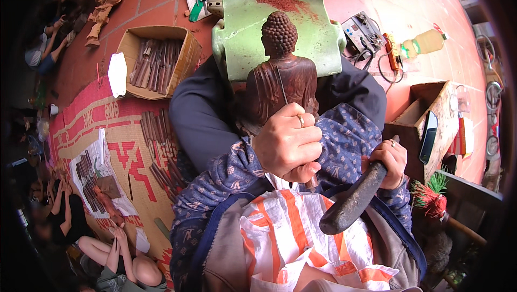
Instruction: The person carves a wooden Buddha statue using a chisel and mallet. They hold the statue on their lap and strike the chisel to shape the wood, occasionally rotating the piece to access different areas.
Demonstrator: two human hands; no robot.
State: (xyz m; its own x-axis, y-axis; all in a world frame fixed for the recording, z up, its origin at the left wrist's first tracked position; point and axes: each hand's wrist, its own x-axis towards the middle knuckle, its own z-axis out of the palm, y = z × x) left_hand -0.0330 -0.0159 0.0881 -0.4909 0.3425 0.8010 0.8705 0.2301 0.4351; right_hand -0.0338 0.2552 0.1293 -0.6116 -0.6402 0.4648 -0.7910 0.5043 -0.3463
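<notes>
1. Dark-brown carved wooden statuette (299, 76), upright before a green plastic chair (237, 50): curls and robe folds formed; remaining work indeterminable.
2. Left hand (288, 144): closed around a slim metal-shafted tool (282, 83).
3. Right hand (389, 163): gripping a dark rounded club (353, 200).

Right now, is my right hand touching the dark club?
Touching: the head view shows the right hand closed around the dark club's narrower end.

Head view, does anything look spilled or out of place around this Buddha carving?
Yes. Reddish-brown wood debris is strewn loosely on the green plastic chair beyond the Buddha carving, like a spill. To the right, a plastic bottle lies sideways on the tiled floor; bottles usually stand upright.
</notes>
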